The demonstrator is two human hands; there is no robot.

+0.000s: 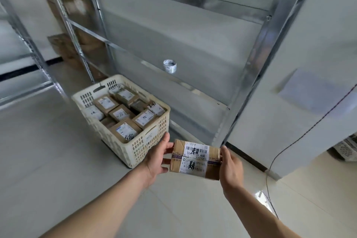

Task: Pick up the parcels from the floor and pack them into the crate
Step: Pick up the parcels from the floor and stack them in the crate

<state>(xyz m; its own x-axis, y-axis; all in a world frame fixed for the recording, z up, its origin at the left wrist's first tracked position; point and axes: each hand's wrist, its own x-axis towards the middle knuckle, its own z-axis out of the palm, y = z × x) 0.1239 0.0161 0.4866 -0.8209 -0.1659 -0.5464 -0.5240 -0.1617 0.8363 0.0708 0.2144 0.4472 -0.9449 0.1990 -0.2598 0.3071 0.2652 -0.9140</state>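
Your left hand (157,158) and right hand (230,168) grip the two ends of a brown labelled parcel (195,160), holding it in the air just beside the cream crate (135,147), which stands on the floor packed with parcels.

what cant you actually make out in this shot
- Head view: small print on the held parcel label, too small; its ends are covered by the left hand and right hand.
- Crate bottom layers, hidden under the top parcels.
- Boxes on the far shelves, blurred.
- White basket, cut off by the right edge.
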